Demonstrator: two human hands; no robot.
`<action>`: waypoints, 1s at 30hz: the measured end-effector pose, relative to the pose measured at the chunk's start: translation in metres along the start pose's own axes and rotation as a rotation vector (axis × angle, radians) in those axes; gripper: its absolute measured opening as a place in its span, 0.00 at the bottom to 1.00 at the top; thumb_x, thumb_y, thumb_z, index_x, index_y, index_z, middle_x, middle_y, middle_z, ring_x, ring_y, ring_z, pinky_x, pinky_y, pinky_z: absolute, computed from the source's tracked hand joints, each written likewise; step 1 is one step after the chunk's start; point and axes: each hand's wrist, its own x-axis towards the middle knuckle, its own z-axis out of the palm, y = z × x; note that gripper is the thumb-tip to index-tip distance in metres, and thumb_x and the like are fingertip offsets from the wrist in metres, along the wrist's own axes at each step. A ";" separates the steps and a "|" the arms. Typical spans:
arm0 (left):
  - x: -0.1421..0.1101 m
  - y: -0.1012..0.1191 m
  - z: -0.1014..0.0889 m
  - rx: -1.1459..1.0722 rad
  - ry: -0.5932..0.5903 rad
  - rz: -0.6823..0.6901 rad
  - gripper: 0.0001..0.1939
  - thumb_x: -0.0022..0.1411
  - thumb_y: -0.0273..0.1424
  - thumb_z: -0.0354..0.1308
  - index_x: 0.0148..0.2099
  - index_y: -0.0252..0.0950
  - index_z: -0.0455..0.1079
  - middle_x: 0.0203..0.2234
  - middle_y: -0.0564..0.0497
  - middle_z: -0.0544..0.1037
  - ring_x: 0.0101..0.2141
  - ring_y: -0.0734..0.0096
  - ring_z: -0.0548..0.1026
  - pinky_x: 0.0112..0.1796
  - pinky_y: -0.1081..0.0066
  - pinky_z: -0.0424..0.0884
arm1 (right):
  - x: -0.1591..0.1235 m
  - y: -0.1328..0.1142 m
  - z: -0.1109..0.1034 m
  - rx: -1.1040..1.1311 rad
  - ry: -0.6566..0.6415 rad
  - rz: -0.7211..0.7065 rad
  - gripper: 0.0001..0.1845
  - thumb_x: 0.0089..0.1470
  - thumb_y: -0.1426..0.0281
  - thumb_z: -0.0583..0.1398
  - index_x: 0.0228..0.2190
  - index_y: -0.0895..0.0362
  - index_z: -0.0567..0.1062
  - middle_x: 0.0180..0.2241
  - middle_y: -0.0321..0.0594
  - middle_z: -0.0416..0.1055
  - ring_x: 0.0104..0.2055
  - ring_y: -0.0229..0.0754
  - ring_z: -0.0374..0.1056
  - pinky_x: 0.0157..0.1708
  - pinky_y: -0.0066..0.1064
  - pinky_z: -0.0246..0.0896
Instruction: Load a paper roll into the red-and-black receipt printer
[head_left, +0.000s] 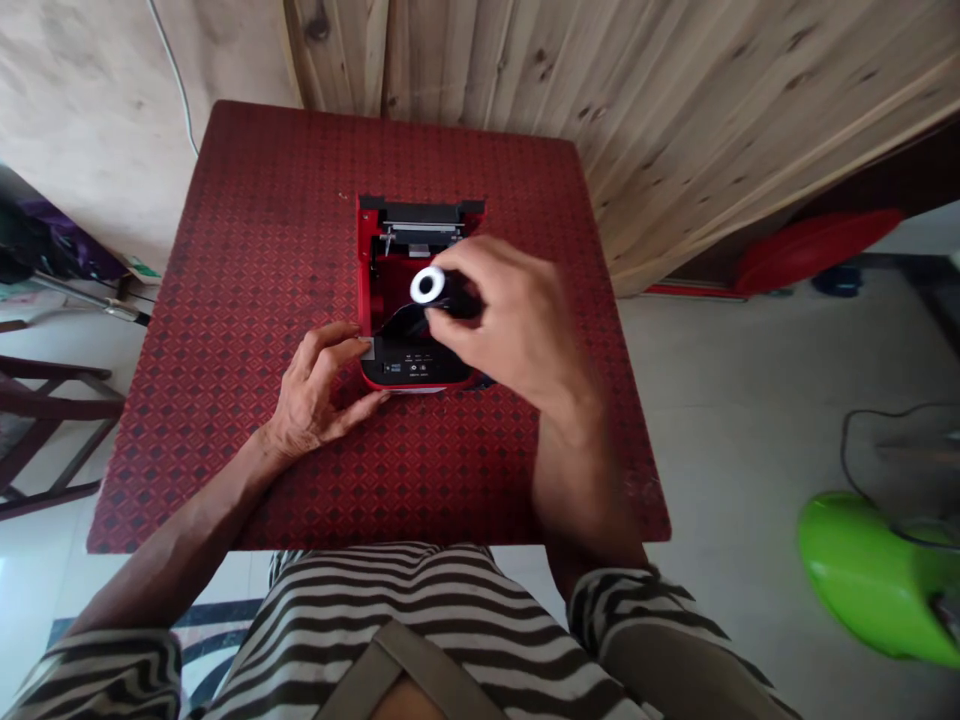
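Note:
A red and black label printer [420, 372], its top lifted back, sits on the table with its inner bay showing. My left hand [315, 390] grips the printer's front left corner, fingertips on the top edge and thumb along the front. Over the bay, my right hand [517, 310] is closed around a black ribbon roll [454, 294] with a white ring-shaped end. Dark film runs from the roll down to the left, towards the printer's front panel. My right fingers cover part of the roll and the printer's right side.
The table [247, 240] has a red patterned cover. Behind it stands a wooden plank wall [480, 70]. A dark wooden chair [60, 430] is at the left. On the floor to the right are a green plastic object [870, 570] and a red round object [817, 250].

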 end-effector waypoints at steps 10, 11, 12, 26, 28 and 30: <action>0.003 0.000 -0.001 -0.013 0.030 0.035 0.36 0.62 0.40 0.72 0.67 0.40 0.63 0.56 0.41 0.75 0.57 0.54 0.76 0.56 0.53 0.78 | -0.112 0.002 0.000 0.812 -0.075 0.224 0.16 0.54 0.67 0.73 0.44 0.52 0.78 0.41 0.38 0.80 0.42 0.45 0.78 0.42 0.38 0.74; 0.003 0.000 -0.001 -0.013 0.031 0.032 0.35 0.62 0.40 0.72 0.66 0.40 0.64 0.56 0.41 0.75 0.57 0.54 0.76 0.56 0.53 0.78 | -0.121 0.000 0.012 0.811 -0.090 0.230 0.16 0.54 0.68 0.72 0.44 0.52 0.78 0.42 0.38 0.81 0.43 0.44 0.78 0.44 0.38 0.74; 0.003 -0.001 -0.001 -0.013 0.031 0.025 0.35 0.62 0.41 0.72 0.66 0.40 0.64 0.56 0.40 0.75 0.57 0.53 0.76 0.56 0.52 0.78 | -0.129 -0.002 0.024 0.796 -0.094 0.230 0.15 0.55 0.69 0.72 0.44 0.52 0.78 0.43 0.38 0.81 0.45 0.44 0.78 0.46 0.38 0.73; 0.005 -0.004 -0.003 0.015 0.049 0.057 0.40 0.58 0.42 0.76 0.68 0.41 0.64 0.56 0.40 0.76 0.56 0.51 0.76 0.55 0.51 0.78 | -0.162 0.003 0.063 0.630 -0.043 0.244 0.24 0.54 0.65 0.75 0.51 0.52 0.78 0.49 0.43 0.81 0.44 0.43 0.78 0.48 0.39 0.76; 0.005 -0.004 -0.004 0.017 0.049 0.061 0.40 0.58 0.41 0.76 0.68 0.41 0.65 0.56 0.40 0.76 0.56 0.51 0.76 0.55 0.51 0.78 | -0.165 0.012 0.043 0.624 0.045 0.284 0.18 0.55 0.61 0.74 0.46 0.51 0.81 0.47 0.41 0.82 0.37 0.40 0.77 0.41 0.36 0.77; 0.005 -0.004 -0.004 0.027 0.037 0.052 0.40 0.59 0.40 0.75 0.68 0.42 0.64 0.56 0.40 0.76 0.56 0.51 0.76 0.55 0.50 0.78 | -0.163 0.032 0.027 0.542 0.194 0.381 0.09 0.60 0.60 0.70 0.40 0.50 0.82 0.41 0.39 0.83 0.36 0.41 0.77 0.38 0.36 0.76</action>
